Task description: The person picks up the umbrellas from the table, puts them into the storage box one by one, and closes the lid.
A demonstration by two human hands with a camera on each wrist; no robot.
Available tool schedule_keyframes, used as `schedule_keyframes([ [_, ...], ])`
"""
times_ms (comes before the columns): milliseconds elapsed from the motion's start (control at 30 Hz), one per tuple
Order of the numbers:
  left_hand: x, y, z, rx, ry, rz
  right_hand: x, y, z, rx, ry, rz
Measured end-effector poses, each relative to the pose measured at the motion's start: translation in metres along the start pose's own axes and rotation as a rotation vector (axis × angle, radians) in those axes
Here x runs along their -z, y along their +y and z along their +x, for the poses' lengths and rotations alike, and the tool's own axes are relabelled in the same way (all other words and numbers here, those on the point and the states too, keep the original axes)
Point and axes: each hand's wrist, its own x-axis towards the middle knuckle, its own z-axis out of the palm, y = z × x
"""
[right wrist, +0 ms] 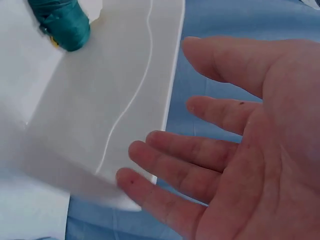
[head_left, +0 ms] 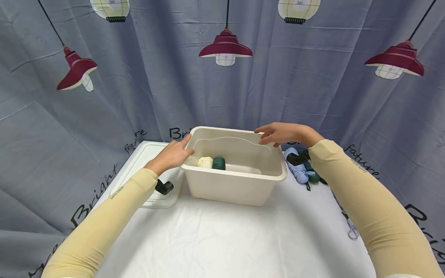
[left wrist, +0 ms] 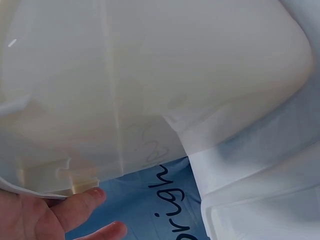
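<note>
A cream plastic storage bin point(head_left: 229, 189) stands on the white table. My left hand point(head_left: 172, 156) grips its left rim; in the left wrist view the fingers point(left wrist: 80, 207) reach beneath the rim's outer edge. Over the back right corner hovers my right hand point(head_left: 286, 133), its fingers spread and loosely bent, holding nothing. Inside the bin, toward the left end, a cream ball of yarn point(head_left: 205, 162) lies beside a dark green ball of yarn point(head_left: 219, 163). The right wrist view shows the green yarn point(right wrist: 70, 30) too, with the right fingertips close to the rim.
A white lid point(head_left: 139, 166) lies left of the bin, partly behind my left arm. Light blue yarn point(head_left: 297, 168) and dark green yarn point(head_left: 313, 175) lie right of it, partly covered by my right wrist. A small looped cord point(head_left: 352, 231) is near the table's right edge. A grey-blue curtain point(head_left: 222, 96) hangs behind.
</note>
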Motion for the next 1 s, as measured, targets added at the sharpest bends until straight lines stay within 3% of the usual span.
schedule_keyframes([
  [433, -0.001, -0.001, 0.001, -0.011, 0.007, -0.011, -0.002, 0.033, -0.043, -0.024, 0.154, 0.025],
  [633, -0.003, -0.002, 0.001, -0.003, -0.001, -0.018, -0.003, 0.050, -0.061, -0.035, 0.181, 0.060],
  [1000, -0.003, -0.002, 0.003, -0.002, 0.001, -0.016, -0.007, 0.082, -0.088, -0.062, 0.220, 0.019],
])
